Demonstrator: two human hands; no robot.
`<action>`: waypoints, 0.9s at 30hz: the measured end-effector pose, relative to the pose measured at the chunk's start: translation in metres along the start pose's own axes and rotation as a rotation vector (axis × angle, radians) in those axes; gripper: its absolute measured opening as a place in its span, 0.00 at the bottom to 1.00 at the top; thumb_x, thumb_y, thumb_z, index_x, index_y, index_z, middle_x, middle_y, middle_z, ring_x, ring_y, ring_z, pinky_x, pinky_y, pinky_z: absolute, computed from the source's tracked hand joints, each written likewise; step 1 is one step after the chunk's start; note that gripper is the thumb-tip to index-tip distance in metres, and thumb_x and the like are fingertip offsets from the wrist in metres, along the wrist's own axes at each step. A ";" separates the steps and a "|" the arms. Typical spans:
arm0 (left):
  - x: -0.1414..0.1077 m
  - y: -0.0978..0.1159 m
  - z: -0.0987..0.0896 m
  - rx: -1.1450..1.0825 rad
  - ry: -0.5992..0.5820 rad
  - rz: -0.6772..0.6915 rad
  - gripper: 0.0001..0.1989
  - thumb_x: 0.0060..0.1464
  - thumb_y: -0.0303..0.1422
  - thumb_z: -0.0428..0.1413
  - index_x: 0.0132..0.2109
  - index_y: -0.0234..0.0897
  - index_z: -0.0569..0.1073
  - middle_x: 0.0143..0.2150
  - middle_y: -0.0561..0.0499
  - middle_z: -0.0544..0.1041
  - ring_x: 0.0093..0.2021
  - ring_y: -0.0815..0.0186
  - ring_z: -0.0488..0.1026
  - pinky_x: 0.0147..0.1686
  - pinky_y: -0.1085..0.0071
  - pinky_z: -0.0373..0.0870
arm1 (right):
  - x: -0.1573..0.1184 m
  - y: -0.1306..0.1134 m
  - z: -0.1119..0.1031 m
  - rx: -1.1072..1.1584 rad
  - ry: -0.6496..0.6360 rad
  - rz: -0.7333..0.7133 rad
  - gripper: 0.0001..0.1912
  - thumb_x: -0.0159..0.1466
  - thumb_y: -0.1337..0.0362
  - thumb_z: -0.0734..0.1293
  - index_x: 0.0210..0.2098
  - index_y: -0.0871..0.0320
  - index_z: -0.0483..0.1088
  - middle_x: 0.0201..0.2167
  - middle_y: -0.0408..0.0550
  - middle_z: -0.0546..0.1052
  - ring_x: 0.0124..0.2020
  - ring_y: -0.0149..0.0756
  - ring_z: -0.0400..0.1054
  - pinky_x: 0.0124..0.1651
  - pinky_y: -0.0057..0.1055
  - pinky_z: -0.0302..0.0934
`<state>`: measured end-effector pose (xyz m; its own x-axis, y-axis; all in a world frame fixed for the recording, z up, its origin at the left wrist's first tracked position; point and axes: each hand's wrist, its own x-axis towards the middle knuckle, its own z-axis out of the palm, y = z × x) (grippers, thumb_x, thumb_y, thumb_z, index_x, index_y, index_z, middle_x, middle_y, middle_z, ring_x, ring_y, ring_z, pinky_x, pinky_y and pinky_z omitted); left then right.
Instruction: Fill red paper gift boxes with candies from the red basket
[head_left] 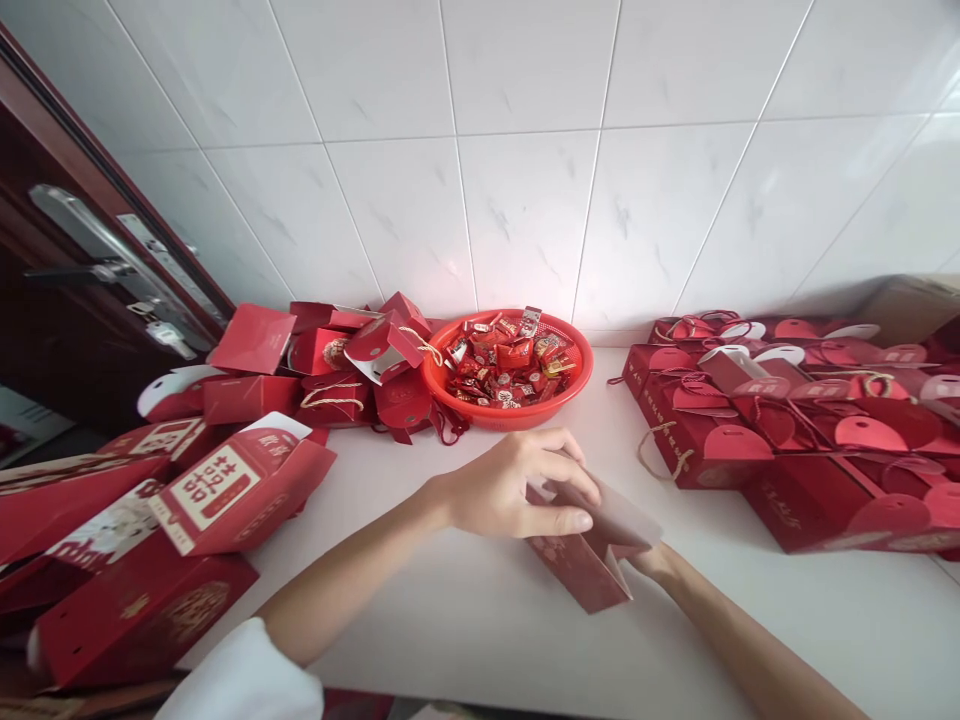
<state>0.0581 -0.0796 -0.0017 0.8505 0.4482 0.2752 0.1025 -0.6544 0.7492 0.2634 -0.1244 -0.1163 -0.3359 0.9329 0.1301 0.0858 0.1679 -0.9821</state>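
Box [577,578] looks braced for steadiness: left hand [521,488] grasps its top, right hand's [651,560] fingers hidden, can't tell.

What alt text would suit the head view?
A person's left hand holds an open red box; the right hand is mostly hidden behind it. Beyond, a red basket contains small wrapped packets. Red boxes crowd both sides of the white table.

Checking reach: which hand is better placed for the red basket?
Likely the left hand: it is nearer the red basket, over the box; the right hand, mostly hidden behind the box, is farther.
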 end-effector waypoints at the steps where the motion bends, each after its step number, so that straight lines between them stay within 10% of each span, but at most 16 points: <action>1: 0.001 -0.001 0.001 0.005 0.044 -0.025 0.08 0.57 0.34 0.63 0.42 0.38 0.82 0.42 0.47 0.75 0.39 0.66 0.76 0.40 0.71 0.75 | 0.000 0.002 -0.002 0.008 0.013 0.008 0.20 0.64 0.45 0.62 0.46 0.48 0.78 0.40 0.49 0.80 0.49 0.53 0.73 0.53 0.50 0.68; 7: 0.002 -0.011 -0.008 0.030 0.385 -0.163 0.09 0.55 0.35 0.62 0.43 0.38 0.81 0.43 0.48 0.76 0.42 0.64 0.76 0.40 0.70 0.75 | 0.001 0.006 -0.020 0.102 0.246 -0.047 0.22 0.71 0.48 0.59 0.58 0.48 0.71 0.58 0.50 0.74 0.60 0.50 0.67 0.62 0.49 0.62; 15: -0.002 -0.046 -0.012 -0.117 0.403 -0.421 0.20 0.48 0.41 0.67 0.47 0.38 0.80 0.48 0.47 0.77 0.45 0.59 0.77 0.41 0.68 0.73 | 0.000 -0.013 -0.015 -0.225 0.245 -0.315 0.26 0.72 0.53 0.62 0.68 0.39 0.60 0.69 0.48 0.62 0.66 0.47 0.61 0.64 0.48 0.59; 27: -0.002 -0.055 -0.015 -0.386 0.409 -0.495 0.18 0.49 0.44 0.65 0.43 0.37 0.83 0.44 0.46 0.83 0.49 0.54 0.77 0.51 0.62 0.69 | 0.028 -0.033 -0.005 -0.185 0.248 -0.120 0.21 0.72 0.48 0.59 0.57 0.49 0.68 0.47 0.48 0.75 0.49 0.42 0.69 0.54 0.38 0.63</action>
<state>0.0428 -0.0355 -0.0342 0.4850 0.8745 -0.0036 0.1709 -0.0907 0.9811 0.2560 -0.1018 -0.0800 -0.1177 0.9482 0.2951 0.2362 0.3154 -0.9191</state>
